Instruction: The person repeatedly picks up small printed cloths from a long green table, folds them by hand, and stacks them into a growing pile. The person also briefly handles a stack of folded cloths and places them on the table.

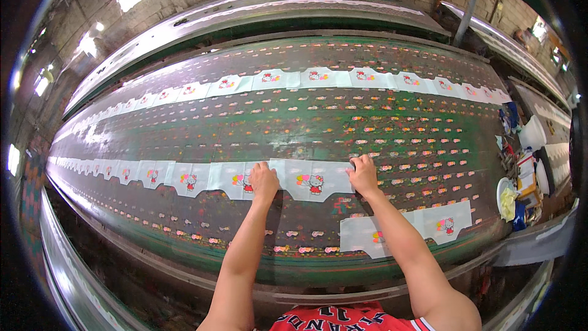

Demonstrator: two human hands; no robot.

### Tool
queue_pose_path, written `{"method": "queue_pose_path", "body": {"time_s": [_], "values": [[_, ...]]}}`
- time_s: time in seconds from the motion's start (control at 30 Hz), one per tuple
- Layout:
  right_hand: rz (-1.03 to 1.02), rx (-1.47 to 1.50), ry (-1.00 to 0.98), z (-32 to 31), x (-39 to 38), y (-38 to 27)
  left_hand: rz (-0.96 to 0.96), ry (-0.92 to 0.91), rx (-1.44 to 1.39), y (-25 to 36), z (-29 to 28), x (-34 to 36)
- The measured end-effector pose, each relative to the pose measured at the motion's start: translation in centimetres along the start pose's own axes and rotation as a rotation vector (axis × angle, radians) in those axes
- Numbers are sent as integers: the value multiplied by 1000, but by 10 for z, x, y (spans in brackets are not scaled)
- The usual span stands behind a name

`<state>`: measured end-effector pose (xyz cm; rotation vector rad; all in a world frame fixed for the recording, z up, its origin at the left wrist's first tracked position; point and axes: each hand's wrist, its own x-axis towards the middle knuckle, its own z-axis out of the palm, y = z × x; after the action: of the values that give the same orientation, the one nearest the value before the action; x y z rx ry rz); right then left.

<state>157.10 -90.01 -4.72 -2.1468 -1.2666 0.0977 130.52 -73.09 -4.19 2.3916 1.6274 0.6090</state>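
Before me on a long dark table (202, 129) lies a white cloth piece (331, 175) printed with a cartoon cat and balloons. My left hand (264, 181) has its fingers drawn together at that cloth's left edge, where it meets the neighbouring piece (223, 178). At the right edge, my right hand (362, 175) pinches the upper corner. Both fingertips are partly hidden by the hands themselves. A row of like pieces (156, 175) runs off to the left. Nearer me, partly under my right forearm, lie more printed pieces (450, 224).
A second row of printed cloth pieces (318, 78) crosses the table's far side. Small coloured print marks cover the tabletop. To the right stand a white container (533, 133), a yellow cloth (508, 203) and mixed tools. Another long table (294, 9) stands beyond, near a metal post (468, 9).
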Motion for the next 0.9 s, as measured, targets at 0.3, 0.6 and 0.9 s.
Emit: {"method": "queue_pose_path", "body": {"time_s": [0.3, 0.6, 0.9], "values": [[71, 439, 87, -28, -21, -36, -134, -50, -577, 9, -33, -10], [-10, 311, 98, -17, -23, -23, -23, 4, -465, -4, -12, -19], [28, 236, 69, 5, 4, -5, 56, 45, -196, 3, 0, 0]]}}
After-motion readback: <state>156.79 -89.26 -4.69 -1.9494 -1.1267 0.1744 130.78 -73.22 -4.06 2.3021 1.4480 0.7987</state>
